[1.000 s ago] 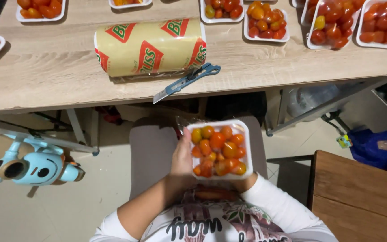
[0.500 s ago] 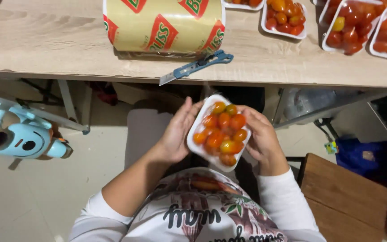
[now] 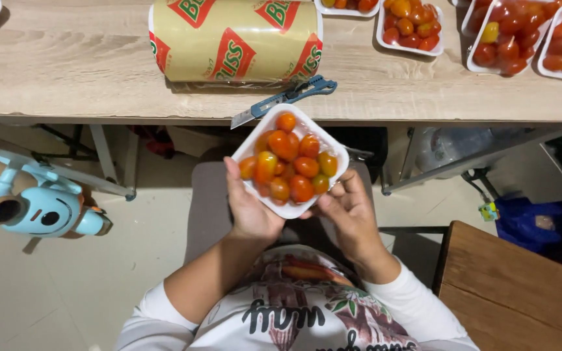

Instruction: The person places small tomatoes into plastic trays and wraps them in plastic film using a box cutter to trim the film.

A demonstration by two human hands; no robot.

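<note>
While the wooden desk (image 3: 66, 71) spans the top of the view, a large roll of yellow wrapping film (image 3: 235, 40) lies on it with its long axis running left to right, parallel to the front edge. Just in front of the roll, a blue utility knife (image 3: 285, 99) rests at the desk edge, blade end pointing down-left. Further filled trays (image 3: 411, 26) stand along the back right of the desk. Below the desk edge, held in the air above the lap, is a white foam tray of cherry tomatoes (image 3: 289, 162); it is turned diagonally, one corner pointing toward the desk and knife, its long axis running from lower left to upper right. The left hand (image 3: 250, 207) supports the tray's lower-left side, thumb up along the rim, fingers curled beneath and largely hidden. The right hand (image 3: 349, 214) meets the tray's lower-right edge, fingers (image 3: 341, 192) bent and loosely spread against the rim. Both forearms angle inward from the body. A pale blue toy-like device (image 3: 37, 211) sits at left on the floor.
</note>
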